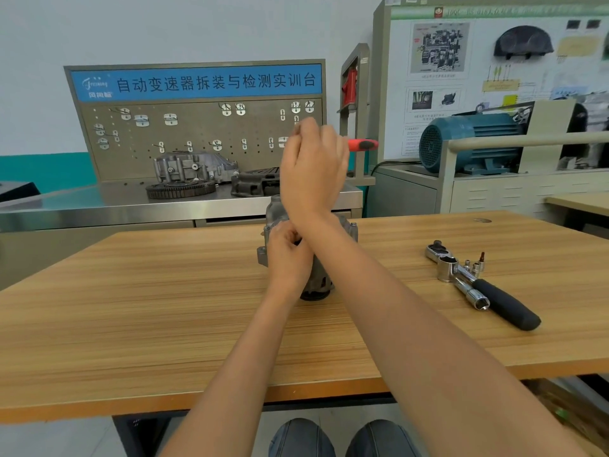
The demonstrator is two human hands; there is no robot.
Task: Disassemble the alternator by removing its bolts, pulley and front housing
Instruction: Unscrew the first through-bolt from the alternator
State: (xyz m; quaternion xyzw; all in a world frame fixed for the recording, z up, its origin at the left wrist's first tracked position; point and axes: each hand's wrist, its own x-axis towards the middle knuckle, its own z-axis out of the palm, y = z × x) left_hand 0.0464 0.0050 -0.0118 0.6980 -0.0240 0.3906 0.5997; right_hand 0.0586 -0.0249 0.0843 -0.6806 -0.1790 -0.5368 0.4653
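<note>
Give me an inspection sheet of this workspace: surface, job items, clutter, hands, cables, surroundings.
Surface: wooden table, grain running left to right.
Job's things: alternator standing near the table's middle, mostly hidden by the hands; ratchet wrench with black grip lying to its right; loose sockets beside the wrench head.
Clutter: nothing seen.
Hands: left hand curled against the alternator body; right hand raised above it, gripping a red-handled tool whose tip is hidden.
Cables: black cable by the blue-green motor.
Surroundings: steel bench with pegboard, gear ring and housings; wall chart behind the motor.
</note>
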